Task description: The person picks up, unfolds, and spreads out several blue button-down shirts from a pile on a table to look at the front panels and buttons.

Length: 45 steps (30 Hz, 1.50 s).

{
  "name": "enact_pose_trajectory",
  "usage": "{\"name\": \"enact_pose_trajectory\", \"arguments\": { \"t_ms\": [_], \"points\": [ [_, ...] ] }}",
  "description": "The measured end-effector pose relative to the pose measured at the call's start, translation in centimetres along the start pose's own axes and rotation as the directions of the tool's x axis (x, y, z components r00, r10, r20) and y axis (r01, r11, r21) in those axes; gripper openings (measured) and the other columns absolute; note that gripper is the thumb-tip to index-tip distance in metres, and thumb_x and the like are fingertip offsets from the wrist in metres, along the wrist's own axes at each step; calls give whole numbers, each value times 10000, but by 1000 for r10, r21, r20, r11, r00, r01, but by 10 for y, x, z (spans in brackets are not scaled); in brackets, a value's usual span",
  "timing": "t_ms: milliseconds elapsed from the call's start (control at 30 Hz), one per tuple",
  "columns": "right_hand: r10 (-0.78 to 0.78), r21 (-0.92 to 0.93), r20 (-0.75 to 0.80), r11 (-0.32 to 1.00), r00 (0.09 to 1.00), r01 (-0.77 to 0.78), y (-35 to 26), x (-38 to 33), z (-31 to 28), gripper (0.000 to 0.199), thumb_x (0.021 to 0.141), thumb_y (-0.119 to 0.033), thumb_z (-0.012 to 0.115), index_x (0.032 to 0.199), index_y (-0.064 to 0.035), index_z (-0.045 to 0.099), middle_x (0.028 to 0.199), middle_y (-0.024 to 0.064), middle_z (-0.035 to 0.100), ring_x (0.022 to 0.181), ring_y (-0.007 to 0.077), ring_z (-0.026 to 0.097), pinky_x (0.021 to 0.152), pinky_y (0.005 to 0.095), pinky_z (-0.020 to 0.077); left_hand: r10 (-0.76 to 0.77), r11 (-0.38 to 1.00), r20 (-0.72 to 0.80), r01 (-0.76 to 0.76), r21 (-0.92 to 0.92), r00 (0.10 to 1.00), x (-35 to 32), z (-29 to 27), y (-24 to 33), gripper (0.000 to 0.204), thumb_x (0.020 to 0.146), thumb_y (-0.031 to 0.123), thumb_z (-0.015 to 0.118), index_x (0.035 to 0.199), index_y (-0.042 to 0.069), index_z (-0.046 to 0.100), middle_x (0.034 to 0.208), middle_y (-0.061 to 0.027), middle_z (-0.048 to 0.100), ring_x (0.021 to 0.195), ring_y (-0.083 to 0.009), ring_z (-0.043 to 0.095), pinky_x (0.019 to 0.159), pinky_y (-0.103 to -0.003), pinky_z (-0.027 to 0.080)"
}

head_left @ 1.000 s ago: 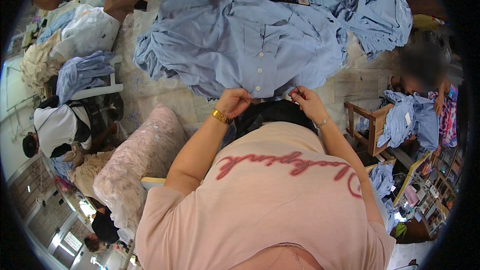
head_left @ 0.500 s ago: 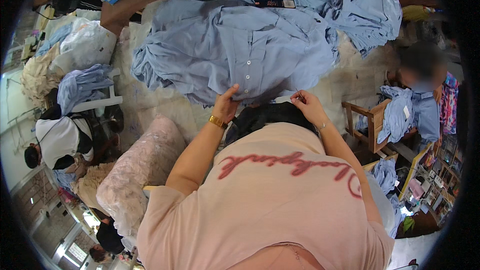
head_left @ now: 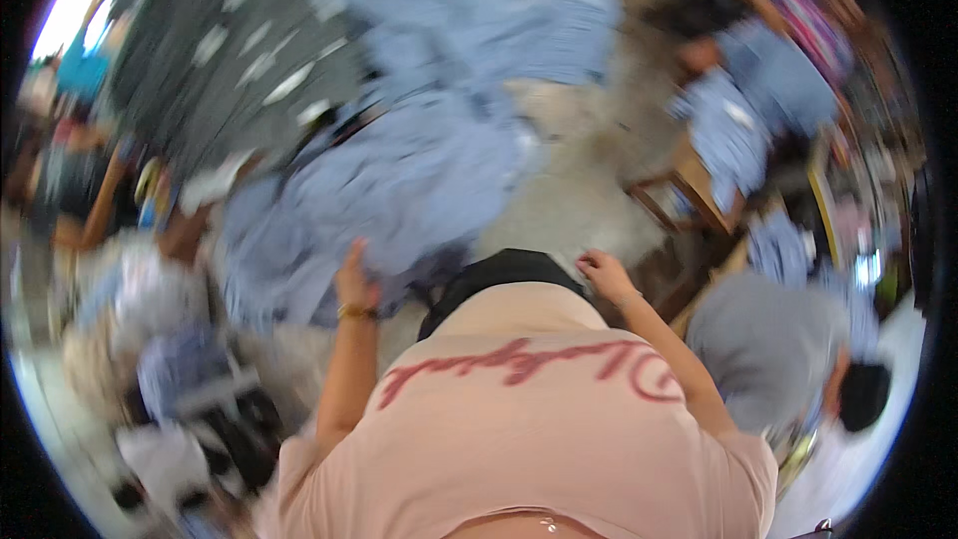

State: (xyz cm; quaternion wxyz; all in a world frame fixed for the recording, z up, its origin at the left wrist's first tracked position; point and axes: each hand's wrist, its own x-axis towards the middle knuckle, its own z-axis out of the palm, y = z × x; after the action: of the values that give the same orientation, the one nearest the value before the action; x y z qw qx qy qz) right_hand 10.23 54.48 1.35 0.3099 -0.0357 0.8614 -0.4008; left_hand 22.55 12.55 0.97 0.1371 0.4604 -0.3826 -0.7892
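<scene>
Blue button-up shirts (head_left: 399, 175) lie in a spread heap in front of me, blurred by motion. My left hand (head_left: 356, 281), with a gold band at the wrist, is at the near edge of this heap. Its thumb points away from me over the cloth. The other fingers are smeared, so their grip on the shirt is unclear. My right hand (head_left: 607, 274) is off to the right of the heap, above the floor beside my lap. Its thumb and fingertips are pinched together; anything between them is too small to make out.
Behind the heap lie more blue garments (head_left: 479, 10) and a dark grey pile (head_left: 239, 60) with white tags. At right, a wooden chair (head_left: 689, 185) bears blue clothes near another person (head_left: 773, 70). Bagged bundles (head_left: 150, 284) stand at left.
The whole view has swung, shifting the shirts left and bringing the grey pile into sight. My left hand has moved left and nearer to me; my right hand is lower and stays pinched.
</scene>
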Motion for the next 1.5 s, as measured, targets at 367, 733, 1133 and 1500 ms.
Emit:
{"name": "enact_pose_trajectory", "arguments": {
  "t_ms": [367,733,1133,1500],
  "points": [
    [465,457,-416,850,781,-262,142,-110,53,229,799,-226,496,862,-32,602,684,112,609,604,205,582,591,332,453,-229,916,868,-205,346,441,-117,250,15,450,797,96,574,1202,23,390,1166,-84,462,1061,-239,448,901,-409,360],
    [726,834,-487,222,485,505,125,-203,88,424,712,-219,665,1087,-79,525,946,50,578,695,102,513,583,240,398,-758,650,640,224,727,124,-213,339,-97,444,854,174,502,1238,22,339,1261,-102,402,1159,-250,380,981,-420,278],
    [70,45,-991,976,-116,212,-6,-241,-71,274,781,-242,609,969,-50,555,732,31,549,470,81,393,428,207,341,-932,335,17,-846,415,-361,-302,398,-138,359,709,47,540,1061,-12,495,997,-89,570,859,-163,542,765,-281,435],
    [622,714,-476,-139,622,686,15,-268,8,200,780,-212,591,887,-51,540,662,-25,512,379,20,365,314,162,252,-723,285,-415,-786,549,-552,-329,392,-199,523,617,192,732,1052,-20,532,970,-81,572,882,-156,525,791,-284,413]
  ]
}}
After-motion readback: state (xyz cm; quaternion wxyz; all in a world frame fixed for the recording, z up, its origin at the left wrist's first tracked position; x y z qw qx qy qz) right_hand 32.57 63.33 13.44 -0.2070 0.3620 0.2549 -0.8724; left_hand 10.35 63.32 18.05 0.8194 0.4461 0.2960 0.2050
